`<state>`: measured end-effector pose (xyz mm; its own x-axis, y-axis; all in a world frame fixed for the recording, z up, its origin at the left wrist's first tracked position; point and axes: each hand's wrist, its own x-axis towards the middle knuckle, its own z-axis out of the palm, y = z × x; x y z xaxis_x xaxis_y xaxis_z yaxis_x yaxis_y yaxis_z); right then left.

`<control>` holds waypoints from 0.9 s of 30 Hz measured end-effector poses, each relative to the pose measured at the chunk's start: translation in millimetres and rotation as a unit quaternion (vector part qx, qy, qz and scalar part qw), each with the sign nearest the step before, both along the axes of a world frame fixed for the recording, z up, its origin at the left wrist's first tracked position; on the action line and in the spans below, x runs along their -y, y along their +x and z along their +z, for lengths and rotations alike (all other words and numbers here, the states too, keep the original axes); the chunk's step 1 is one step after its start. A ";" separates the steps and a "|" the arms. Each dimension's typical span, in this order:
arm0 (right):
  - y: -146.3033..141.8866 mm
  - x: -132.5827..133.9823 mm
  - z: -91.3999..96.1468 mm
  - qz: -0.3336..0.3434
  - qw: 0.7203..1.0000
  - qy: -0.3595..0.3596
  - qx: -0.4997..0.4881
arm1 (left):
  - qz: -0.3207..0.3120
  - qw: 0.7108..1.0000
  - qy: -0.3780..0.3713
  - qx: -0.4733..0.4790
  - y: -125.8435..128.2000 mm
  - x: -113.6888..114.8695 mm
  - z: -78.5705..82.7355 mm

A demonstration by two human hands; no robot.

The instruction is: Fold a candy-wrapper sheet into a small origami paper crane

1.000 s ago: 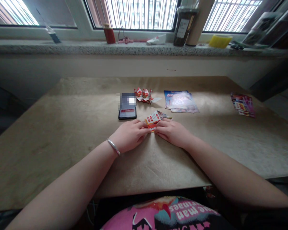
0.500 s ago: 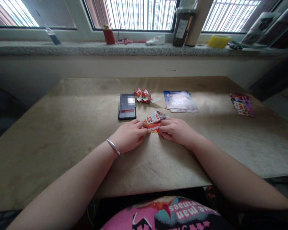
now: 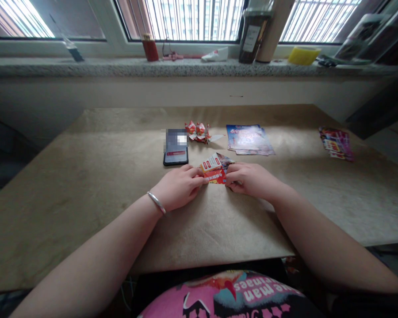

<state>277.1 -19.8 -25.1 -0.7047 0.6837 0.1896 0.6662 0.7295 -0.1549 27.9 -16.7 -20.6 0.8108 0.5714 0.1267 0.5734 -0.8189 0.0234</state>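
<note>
A small folded piece of red and white printed paper (image 3: 214, 169) lies on the tan tabletop (image 3: 96, 176) between my two hands. My left hand (image 3: 179, 187), with a silver bangle on its wrist, pinches the paper's left edge with curled fingers. My right hand (image 3: 252, 180) grips the right edge, fingers closed on it. Part of the paper is hidden under my fingertips.
A dark phone (image 3: 176, 147) lies just behind my left hand. Beyond it sit several folded red paper shapes (image 3: 199, 131), a stack of blue leaflets (image 3: 248, 139) and a colourful leaflet (image 3: 336, 143) at far right. The windowsill (image 3: 185, 67) holds a red cup, a jar and a yellow container.
My right hand has slid to the right along the paper, so more of its red face shows between my hands. My left hand has stayed in place.
</note>
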 end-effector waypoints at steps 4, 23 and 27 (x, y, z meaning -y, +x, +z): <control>6.6 -0.8 1.2 -0.003 1.000 -0.026 -0.008 | -0.002 1.000 0.003 -0.001 -0.2 -1.1 -1.6; 7.0 -0.3 1.5 -0.024 0.999 -0.036 -0.004 | -0.007 1.000 0.012 0.009 -2.6 -2.4 -5.1; 1.9 1.4 1.7 -0.055 0.998 -0.009 0.001 | 0.001 1.000 0.017 0.021 -3.7 -1.6 -7.9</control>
